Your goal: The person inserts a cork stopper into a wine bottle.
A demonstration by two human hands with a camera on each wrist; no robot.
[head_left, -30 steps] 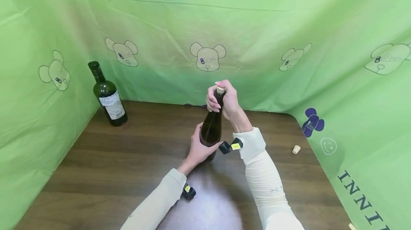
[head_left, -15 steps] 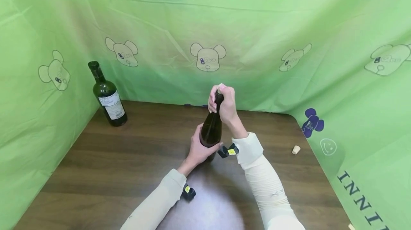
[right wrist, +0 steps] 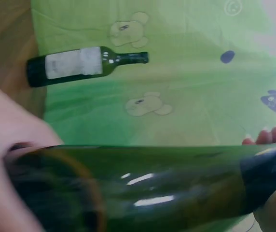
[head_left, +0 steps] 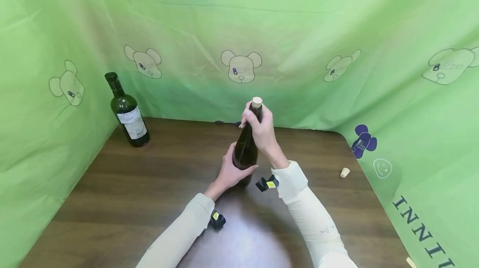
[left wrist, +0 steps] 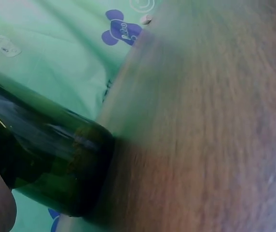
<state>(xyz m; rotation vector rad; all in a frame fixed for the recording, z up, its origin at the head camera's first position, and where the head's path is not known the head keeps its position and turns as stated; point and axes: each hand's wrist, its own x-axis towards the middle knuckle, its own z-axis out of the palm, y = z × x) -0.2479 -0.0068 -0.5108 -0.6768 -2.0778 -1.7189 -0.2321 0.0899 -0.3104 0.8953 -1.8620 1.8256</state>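
Note:
A dark green wine bottle (head_left: pixel 245 148) stands upright on the wooden table in the middle of the head view. A pale cork (head_left: pixel 257 101) sits in its mouth, its top showing above the rim. My left hand (head_left: pixel 231 171) grips the lower body of the bottle, thumb across the near side. Higher up, my right hand (head_left: pixel 264 128) is wrapped round the neck just under the cork. In the left wrist view the bottle's base (left wrist: pixel 87 169) meets the tabletop. The right wrist view shows the bottle's glass body (right wrist: pixel 167 188) between both hands.
A second green wine bottle (head_left: pixel 129 114) with a white label stands at the back left. A loose cork (head_left: pixel 344 172) lies near the table's right edge, and a pale piece (head_left: pixel 411 262) shows at the lower right corner. Green printed cloth (head_left: pixel 187 31) hangs round the table (head_left: pixel 149 184).
My right thumb has come off the cork's top, and the right hand now holds the neck lower, leaving the cork exposed. The left hand keeps its grip on the bottle.

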